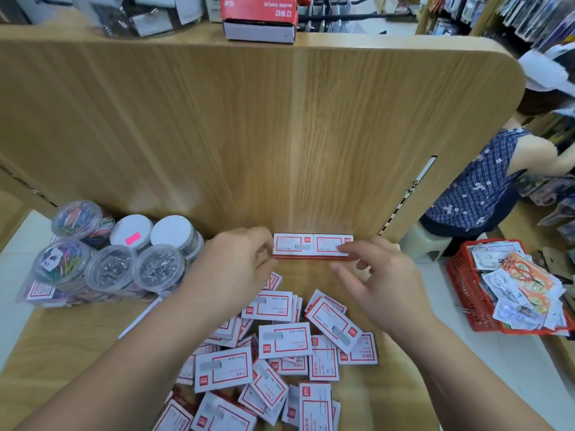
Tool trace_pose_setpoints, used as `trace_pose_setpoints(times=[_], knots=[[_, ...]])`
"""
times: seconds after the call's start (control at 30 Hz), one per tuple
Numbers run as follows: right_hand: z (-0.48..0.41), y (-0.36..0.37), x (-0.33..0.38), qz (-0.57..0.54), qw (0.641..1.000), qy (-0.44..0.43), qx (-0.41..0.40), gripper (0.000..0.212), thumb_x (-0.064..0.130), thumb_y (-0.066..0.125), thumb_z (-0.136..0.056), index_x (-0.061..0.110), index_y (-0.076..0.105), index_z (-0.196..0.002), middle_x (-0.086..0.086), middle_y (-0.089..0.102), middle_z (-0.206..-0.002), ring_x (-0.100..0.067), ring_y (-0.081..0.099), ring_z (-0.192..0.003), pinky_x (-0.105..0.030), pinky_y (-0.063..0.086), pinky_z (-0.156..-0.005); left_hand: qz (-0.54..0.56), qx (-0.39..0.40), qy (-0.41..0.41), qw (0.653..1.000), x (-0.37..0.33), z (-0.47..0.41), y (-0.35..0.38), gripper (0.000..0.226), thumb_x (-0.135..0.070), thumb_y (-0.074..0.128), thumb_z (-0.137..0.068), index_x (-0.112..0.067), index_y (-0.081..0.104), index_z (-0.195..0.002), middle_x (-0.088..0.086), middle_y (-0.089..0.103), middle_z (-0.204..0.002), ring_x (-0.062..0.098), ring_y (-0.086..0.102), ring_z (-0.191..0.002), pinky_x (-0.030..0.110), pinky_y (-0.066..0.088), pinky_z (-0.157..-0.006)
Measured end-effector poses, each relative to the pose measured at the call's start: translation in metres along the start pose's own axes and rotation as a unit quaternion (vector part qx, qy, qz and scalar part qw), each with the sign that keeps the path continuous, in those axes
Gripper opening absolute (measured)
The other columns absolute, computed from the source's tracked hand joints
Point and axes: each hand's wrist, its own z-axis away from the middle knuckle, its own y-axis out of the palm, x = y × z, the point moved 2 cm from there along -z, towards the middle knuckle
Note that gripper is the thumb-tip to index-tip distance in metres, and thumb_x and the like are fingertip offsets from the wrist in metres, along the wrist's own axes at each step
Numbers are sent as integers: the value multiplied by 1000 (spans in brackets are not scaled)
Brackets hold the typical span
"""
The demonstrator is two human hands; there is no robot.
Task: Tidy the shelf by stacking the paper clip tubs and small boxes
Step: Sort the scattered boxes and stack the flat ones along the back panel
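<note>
- Shelf [77,343]: wood-grain surface, backed by an upright wooden panel [249,135].
- Placed boxes [312,245]: two small white-and-red boxes lie flat, side by side and touching, against the foot of the panel. A red edge shows beneath them; whether further boxes lie under them cannot be told.
- Left hand [230,272]: fingers curled loosely, fingertips at the left end of the placed boxes. It grips nothing that can be seen; actual contact with the box cannot be confirmed.
- Right hand [382,281]: fingers spread and partly open, one fingertip at the front right corner of the placed boxes. Nothing is held.
- Loose boxes [273,362]: a disordered pile of the same boxes covers the near part of the shelf, overlapping at mixed angles.
- Paper clip tubs [124,259]: clear round tubs clustered at the left of the shelf, stacked, some holding coloured clips, some metal ones; two show white lids.
- Red basket [466,290]: stands at the right, off the shelf, filled with packaged goods.
</note>
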Motion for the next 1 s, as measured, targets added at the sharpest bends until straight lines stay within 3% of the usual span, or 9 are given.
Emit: trace_pose_setpoints(times=[0.13,0.27,0.4,0.47,0.53,0.7,0.87,0.93,1.0], knots=[[4,7,48,14,980,-103,170,41,58,63,-76,31,70,-106,13,68,-101,-12,58,-97,-30,48,-82,79,-69,89,990,7,53,-21,16,-17,69,-83,-21,72,-98,-14,69,-91,-2,62,-84,19,50,-75],[6,31,62,64,959,-114,251,49,55,67,-74,30,67,-116,9,67,-110,-18,56,-106,-34,48,-90,102,-99,53,988,20,92,-28,21,-16,70,-81,-20,74,-101,-14,69,-93,-2,63,-82,18,50,-75],[4,39,68,58,962,-110,245,45,51,65,-70,25,71,-106,4,69,-105,-20,60,-102,-38,49,-88,72,-119,-20,990,35,117,-26,20,-32,69,-79,-25,71,-98,-20,61,-80,3,57,-68,21,46,-67],[2,39,71,58,960,-108,252,41,48,68,-70,23,72,-102,3,68,-101,-19,60,-99,-38,50,-85,27,-111,-43,992,42,125,-21,23,-29,76,-77,-22,72,-98,-23,57,-82,2,54,-73,16,45,-72],[-1,38,72,49,959,-105,260,38,45,70,-69,23,72,-100,3,66,-97,-17,60,-94,-37,50,-82,6,-104,-57,993,44,130,-16,29,-30,78,-75,-20,72,-101,-16,61,-93,1,54,-84,22,49,-77],[-9,33,72,-29,964,-41,260,10,36,75,-78,32,70,-86,11,62,-78,-4,57,-73,-30,48,-69,25,-109,-63,992,40,133,-16,39,-52,63,-72,-24,70,-99,-17,57,-92,2,56,-83,27,52,-69],[-11,28,74,-49,960,-8,276,15,25,75,-78,31,62,-76,14,61,-69,0,56,-63,-21,41,-58,-26,10,-47,999,42,142,-8,52,-72,66,-54,-34,59,-88,-17,53,-91,10,60,-78,33,52,-61],[-9,25,71,-101,957,22,270,18,18,75,-78,29,61,-82,8,63,-69,-6,58,-59,-27,46,-59,-50,23,-44,997,42,144,-4,50,-71,63,-54,-34,59,-88,-18,55,-92,10,62,-78,31,52,-60],[-5,21,70,-149,948,46,277,35,12,71,-80,31,57,-106,1,64,-75,-14,63,-62,-32,49,-62,-49,19,-47,998,42,145,-2,51,-67,63,-57,-34,64,-95,-19,58,-96,8,63,-83,28,53,-63]])
